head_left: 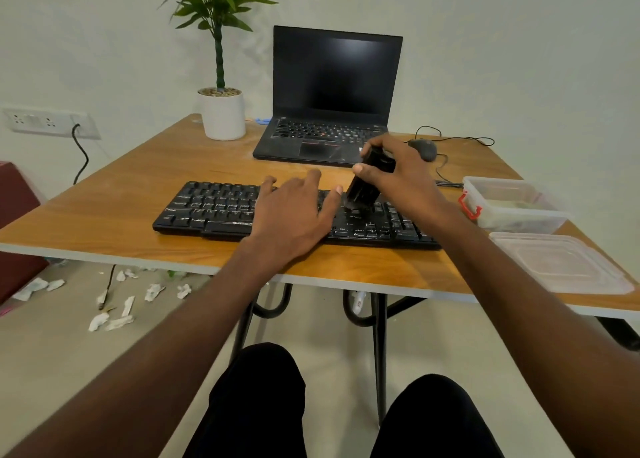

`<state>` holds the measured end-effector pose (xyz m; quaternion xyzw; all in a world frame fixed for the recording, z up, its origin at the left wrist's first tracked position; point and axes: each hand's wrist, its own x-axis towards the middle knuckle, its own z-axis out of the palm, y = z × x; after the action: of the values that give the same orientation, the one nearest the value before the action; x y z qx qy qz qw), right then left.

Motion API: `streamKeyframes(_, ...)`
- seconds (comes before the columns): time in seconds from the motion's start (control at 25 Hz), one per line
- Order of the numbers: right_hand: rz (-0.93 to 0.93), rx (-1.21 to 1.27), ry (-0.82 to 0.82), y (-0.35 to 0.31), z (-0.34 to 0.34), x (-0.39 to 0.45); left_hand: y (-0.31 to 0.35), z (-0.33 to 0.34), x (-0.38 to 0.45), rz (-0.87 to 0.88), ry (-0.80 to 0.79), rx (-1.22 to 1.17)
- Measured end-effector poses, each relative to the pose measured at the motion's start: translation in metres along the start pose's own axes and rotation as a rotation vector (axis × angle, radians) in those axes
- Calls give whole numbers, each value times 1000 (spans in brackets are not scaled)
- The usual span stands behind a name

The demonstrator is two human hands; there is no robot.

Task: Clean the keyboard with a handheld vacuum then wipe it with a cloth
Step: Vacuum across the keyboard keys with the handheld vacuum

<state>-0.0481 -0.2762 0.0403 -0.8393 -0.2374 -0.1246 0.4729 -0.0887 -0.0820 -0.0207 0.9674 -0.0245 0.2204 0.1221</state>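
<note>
A black keyboard (211,210) lies across the wooden table (131,194) near its front edge. My left hand (294,211) lies flat on the middle of the keyboard, fingers spread and straight. My right hand (398,170) grips a black cylindrical handheld vacuum (363,189) from above. The vacuum is tilted, and its lower end touches the keys on the keyboard's right part. No cloth is visible.
An open black laptop (332,97) stands behind the keyboard, a potted plant (223,111) to its left, a wired mouse (424,148) to its right. A clear plastic box (512,204) and its lid (561,263) lie at the right edge. Paper scraps (114,305) litter the floor.
</note>
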Motion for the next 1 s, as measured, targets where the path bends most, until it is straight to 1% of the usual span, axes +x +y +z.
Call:
streamKeyframes(0.04,-20,-76,-26,2,-3,-1,1,5,-2,-2,2,16)
streamKeyframes(0.16,-43,-419,73,8,-13,2,1,10,-5,11,39,45)
streamKeyframes(0.2,-32,-481,89,8,-13,3,1,10,-5,15,45,58)
streamKeyframes(0.24,-26,-478,75,7,-11,3,2,9,-4,14,49,66)
streamKeyframes(0.28,-34,-409,43,6,-8,4,3,9,-4,13,54,68)
streamKeyframes(0.4,-8,-47,-67,1,-7,6,3,10,-5,6,60,54)
streamKeyframes(0.44,2,-40,-95,1,-9,6,3,10,-5,5,63,50)
streamKeyframes(0.48,-4,-140,-99,2,-10,7,2,10,-5,5,67,48)
streamKeyframes(0.56,-42,-415,-42,6,-10,10,1,11,-4,4,75,50)
streamKeyframes(0.6,-66,-452,-16,5,-8,10,1,11,-4,6,76,51)
streamKeyframes(0.72,-92,-250,-61,5,-4,6,1,12,-4,8,89,38)
streamKeyframes(0.76,-84,-258,-53,6,-5,4,1,11,-4,5,94,35)
streamKeyframes(0.84,-67,-406,28,9,-11,4,0,12,-4,5,92,30)
streamKeyframes(0.88,-54,-388,59,9,-12,4,0,12,-4,9,94,27)
streamKeyframes(0.92,-32,-270,69,9,-11,3,0,12,-4,15,97,24)
streamKeyframes(1.0,56,54,47,3,-6,3,-1,12,-4,23,103,23)
